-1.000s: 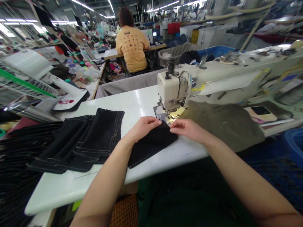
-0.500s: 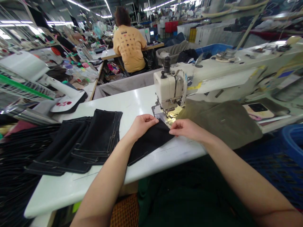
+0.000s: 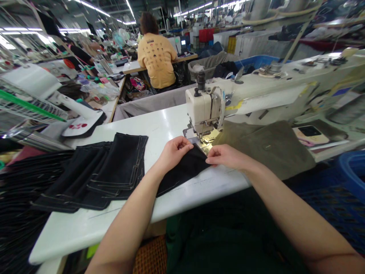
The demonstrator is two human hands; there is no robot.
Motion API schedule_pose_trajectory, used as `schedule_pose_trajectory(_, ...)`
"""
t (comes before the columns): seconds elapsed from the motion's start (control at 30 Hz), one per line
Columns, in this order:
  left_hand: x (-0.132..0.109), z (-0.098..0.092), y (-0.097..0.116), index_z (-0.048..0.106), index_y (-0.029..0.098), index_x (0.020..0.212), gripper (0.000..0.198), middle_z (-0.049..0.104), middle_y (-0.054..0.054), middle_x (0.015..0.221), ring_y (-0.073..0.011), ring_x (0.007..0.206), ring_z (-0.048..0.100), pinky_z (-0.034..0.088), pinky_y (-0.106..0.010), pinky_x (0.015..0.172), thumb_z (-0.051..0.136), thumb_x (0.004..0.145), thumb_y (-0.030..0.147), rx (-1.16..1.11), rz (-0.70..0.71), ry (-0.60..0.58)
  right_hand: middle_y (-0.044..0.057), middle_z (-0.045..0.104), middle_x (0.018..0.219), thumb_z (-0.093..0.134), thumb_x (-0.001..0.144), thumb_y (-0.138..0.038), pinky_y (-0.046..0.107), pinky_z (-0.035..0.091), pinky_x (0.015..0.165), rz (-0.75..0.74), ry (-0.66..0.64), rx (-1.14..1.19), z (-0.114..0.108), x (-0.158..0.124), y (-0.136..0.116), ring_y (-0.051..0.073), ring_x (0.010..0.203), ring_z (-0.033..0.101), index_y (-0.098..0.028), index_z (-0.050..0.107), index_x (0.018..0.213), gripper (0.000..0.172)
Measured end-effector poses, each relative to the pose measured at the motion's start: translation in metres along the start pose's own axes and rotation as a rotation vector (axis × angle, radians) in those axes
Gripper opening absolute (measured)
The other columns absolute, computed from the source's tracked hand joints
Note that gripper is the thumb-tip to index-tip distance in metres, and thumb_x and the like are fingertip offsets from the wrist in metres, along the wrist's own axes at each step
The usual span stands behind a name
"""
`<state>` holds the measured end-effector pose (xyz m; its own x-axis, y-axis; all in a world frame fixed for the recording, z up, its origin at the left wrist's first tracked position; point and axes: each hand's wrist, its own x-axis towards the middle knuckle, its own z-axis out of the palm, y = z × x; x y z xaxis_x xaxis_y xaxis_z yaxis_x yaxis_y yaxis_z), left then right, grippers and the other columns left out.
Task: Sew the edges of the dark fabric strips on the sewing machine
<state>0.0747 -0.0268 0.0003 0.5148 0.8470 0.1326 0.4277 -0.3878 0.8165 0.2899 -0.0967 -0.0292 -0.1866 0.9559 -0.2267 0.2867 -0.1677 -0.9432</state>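
A black fabric piece with a pale stitched line lies on the white sewing table, its far edge close to the needle area of the sewing machine. My left hand pinches that fabric near its far left corner, fingers curled. At the right corner, the thumb and fingers of my right hand are closed on the same piece. Left of my forearm lie overlapping black stitched panels. The machine's lamp lights the plate yellow, and the presser foot is partly hard to make out.
Olive fabric lies right of the needle, with a phone beyond it. A blue basket stands at lower right. Stacked dark pieces fill the left side. A co-worker in a yellow shirt sits ahead.
The black fabric and both hands have shifted slightly; its near left corner has slid forward and right, under my left forearm. Both hands keep their grip.
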Motion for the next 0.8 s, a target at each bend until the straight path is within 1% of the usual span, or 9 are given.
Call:
schedule_pose_trajectory(0.13,0.001,0.0,-0.002,0.064,0.018,0.076,0.021,0.063,0.002,0.07,-0.0129,0.065,0.053,0.044,-0.025,0.064,0.067,0.08,0.039,-0.003,-0.017,0.022,-0.002,0.064,0.061,0.075,0.068,-0.031,0.027,0.046,0.06,0.016,0.003,-0.009,-0.001,0.0,-0.001,0.014,0.061,0.059,-0.019,0.065,0.068,0.016)
schedule_pose_trajectory(0.2,0.001,0.0,-0.004,0.065,0.018,0.076,0.026,0.063,0.001,0.071,-0.0133,0.066,0.054,0.044,-0.025,0.064,0.068,0.079,0.043,-0.035,-0.033,0.024,-0.002,0.064,0.061,0.076,0.068,-0.032,0.027,0.045,0.06,0.004,0.019,-0.006,-0.001,0.0,-0.002,0.014,0.061,0.058,-0.019,0.064,0.067,0.018)
schedule_pose_trajectory(0.23,0.001,-0.001,-0.005,0.067,0.018,0.078,0.03,0.065,0.001,0.072,-0.0139,0.068,0.055,0.045,-0.025,0.065,0.068,0.08,0.047,-0.077,-0.056,0.003,-0.002,0.064,0.061,0.076,0.067,-0.033,0.027,0.045,0.061,-0.008,0.024,-0.008,-0.001,0.0,-0.002,0.014,0.061,0.058,-0.019,0.064,0.067,0.018)
schedule_pose_trajectory(0.3,0.0,-0.004,-0.006,0.07,0.017,0.083,0.038,0.068,-0.001,0.076,-0.0155,0.07,0.059,0.047,-0.026,0.066,0.067,0.079,0.055,-0.207,-0.156,-0.106,-0.002,0.064,0.062,0.076,0.067,-0.034,0.027,0.045,0.061,-0.033,0.024,-0.017,-0.001,0.0,-0.003,0.014,0.061,0.057,-0.019,0.064,0.068,0.02)
schedule_pose_trajectory(0.37,-0.001,-0.006,-0.006,0.072,0.017,0.082,0.044,0.069,-0.002,0.073,-0.0155,0.064,0.059,0.046,-0.026,0.06,0.069,0.076,0.061,-0.327,-0.298,-0.24,-0.002,0.064,0.063,0.076,0.067,-0.036,0.027,0.045,0.061,-0.043,0.006,-0.017,-0.001,0.0,-0.005,0.014,0.062,0.058,-0.018,0.065,0.07,0.021)
schedule_pose_trajectory(0.43,0.0,-0.008,-0.006,0.072,0.017,0.076,0.043,0.068,-0.001,0.067,-0.0136,0.057,0.055,0.042,-0.025,0.053,0.075,0.07,0.06,-0.384,-0.383,-0.295,-0.002,0.064,0.064,0.077,0.067,-0.038,0.027,0.046,0.062,-0.039,-0.016,0.005,-0.002,-0.001,-0.007,0.014,0.063,0.058,-0.018,0.065,0.071,0.024)
schedule_pose_trajectory(0.5,0.002,-0.009,-0.006,0.072,0.018,0.074,0.041,0.068,-0.001,0.066,-0.0128,0.056,0.054,0.042,-0.024,0.052,0.079,0.066,0.057,-0.391,-0.375,-0.256,-0.002,0.065,0.066,0.077,0.067,-0.042,0.028,0.047,0.063,-0.024,-0.034,0.043,-0.003,-0.002,-0.009,0.014,0.063,0.059,-0.017,0.066,0.073,0.028)
schedule_pose_trajectory(0.63,0.008,-0.01,-0.003,0.074,0.018,0.076,0.041,0.071,-0.002,0.073,-0.0148,0.064,0.058,0.045,-0.025,0.059,0.08,0.062,0.056,-0.343,-0.308,-0.147,-0.001,0.066,0.069,0.081,0.066,-0.046,0.029,0.05,0.065,-0.007,-0.036,0.087,-0.005,-0.003,-0.012,0.014,0.064,0.061,-0.017,0.066,0.073,0.034)
schedule_pose_trajectory(0.8,0.009,-0.01,0.003,0.073,0.017,0.074,0.038,0.068,0.0,0.07,-0.0127,0.062,0.056,0.043,-0.024,0.059,0.079,0.064,0.053,-0.276,-0.266,-0.087,-0.001,0.066,0.065,0.083,0.066,-0.042,0.028,0.05,0.063,-0.014,-0.006,0.103,-0.007,-0.002,-0.01,0.014,0.062,0.06,-0.018,0.065,0.068,0.03)
